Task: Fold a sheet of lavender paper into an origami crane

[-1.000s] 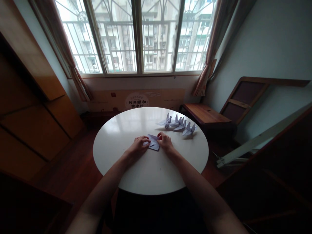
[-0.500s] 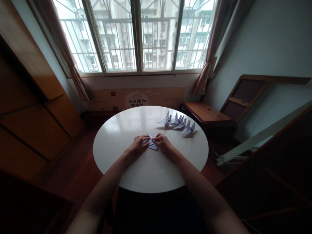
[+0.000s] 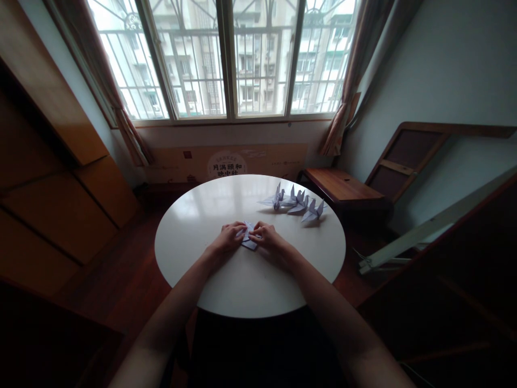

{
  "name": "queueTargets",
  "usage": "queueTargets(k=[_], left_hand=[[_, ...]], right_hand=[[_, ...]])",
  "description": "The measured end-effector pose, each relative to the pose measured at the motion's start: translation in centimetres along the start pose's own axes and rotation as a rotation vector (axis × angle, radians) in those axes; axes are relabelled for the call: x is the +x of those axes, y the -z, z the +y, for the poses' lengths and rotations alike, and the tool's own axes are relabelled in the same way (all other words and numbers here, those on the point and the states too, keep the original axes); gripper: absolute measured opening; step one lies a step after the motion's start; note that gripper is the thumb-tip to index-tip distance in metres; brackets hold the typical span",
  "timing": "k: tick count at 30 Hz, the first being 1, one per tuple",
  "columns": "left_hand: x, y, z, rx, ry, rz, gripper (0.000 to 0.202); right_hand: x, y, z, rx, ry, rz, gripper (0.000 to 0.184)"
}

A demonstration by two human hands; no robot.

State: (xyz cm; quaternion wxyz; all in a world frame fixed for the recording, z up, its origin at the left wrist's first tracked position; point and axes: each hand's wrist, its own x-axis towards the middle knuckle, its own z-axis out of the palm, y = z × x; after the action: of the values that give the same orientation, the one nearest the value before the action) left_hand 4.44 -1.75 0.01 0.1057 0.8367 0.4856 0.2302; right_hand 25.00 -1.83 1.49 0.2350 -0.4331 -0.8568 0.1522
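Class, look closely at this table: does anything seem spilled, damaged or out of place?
Nothing stands out. The paper birds sit grouped towards the far right of the table, with no visible spill. The left hand and right hand partly cover the folded paper, so small tears there cannot be ruled out.

Multi-pane window [image 3: 227, 62], metal grille [image 3: 262, 30] outside the window, apartment building [image 3: 247, 62] beyond it. Left curtain [image 3: 131, 140] gathered at the window's left edge, right curtain [image 3: 335, 132] gathered at its right edge. Printed cardboard [image 3: 173, 156] with Chinese characters, below the window. Brown wood cabinet [image 3: 44, 229], left of the window. Low wooden bench [image 3: 343, 183], below the window's right end; dark-panelled wooden frame [image 3: 407, 151], farther right of the window. Pale wall [image 3: 464, 70], right of the window. Reddish floor [image 3: 117, 242], below the window, dim
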Motion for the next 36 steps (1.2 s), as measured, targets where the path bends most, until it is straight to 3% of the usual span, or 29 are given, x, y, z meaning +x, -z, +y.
queueTargets(k=[6, 22, 36], left_hand=[[-0.1, 0.2, 0.2, 0.020, 0.000, -0.004, 0.029], [-0.2, 0.3, 0.8, 0.123, -0.018, -0.166, 0.041], [-0.4, 0.6, 0.9, 0.091, -0.029, -0.012, 0.045]], right_hand=[[0.3, -0.3, 0.1, 0.086, -0.070, -0.006, 0.019], [0.5, -0.3, 0.3, 0.132, -0.056, -0.033, 0.020], [0.5, -0.6, 0.6, 0.189, -0.072, -0.023, 0.022]])
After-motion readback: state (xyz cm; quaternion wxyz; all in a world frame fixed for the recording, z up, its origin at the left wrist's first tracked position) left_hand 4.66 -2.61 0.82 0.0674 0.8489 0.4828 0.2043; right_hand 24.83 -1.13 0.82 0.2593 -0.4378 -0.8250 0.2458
